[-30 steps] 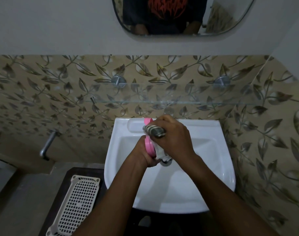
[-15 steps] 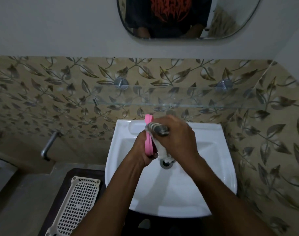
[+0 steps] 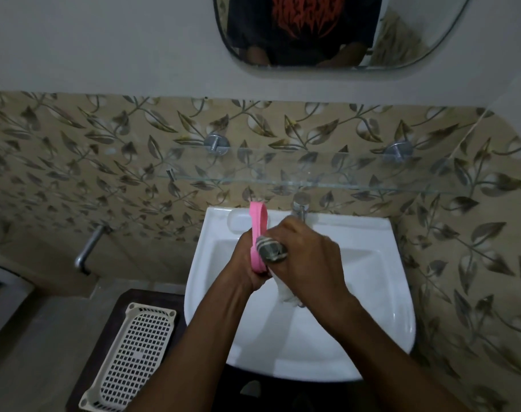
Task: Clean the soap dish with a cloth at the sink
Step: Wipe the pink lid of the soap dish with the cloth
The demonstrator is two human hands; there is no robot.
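Left grip (image 3: 247,264): closed round the lower part of the pink soap dish (image 3: 258,233), held on edge over the sink (image 3: 384,292).
Right grip (image 3: 306,263): clenched on the cloth (image 3: 271,248), pressed against the dish's right face.
Cloth: striped end sticking out beside the dish, pale end hanging below the right grip.
Tap (image 3: 300,208): just beyond the right grip.
Basket (image 3: 134,358): white, well left of both grips.

soap dish (image 3: 258,233) pink; cloth (image 3: 271,250) striped (grey-brown); sink (image 3: 372,292) white

Home bathroom: sink (image 3: 381,295); mirror (image 3: 431,34); tiled wall (image 3: 104,162).
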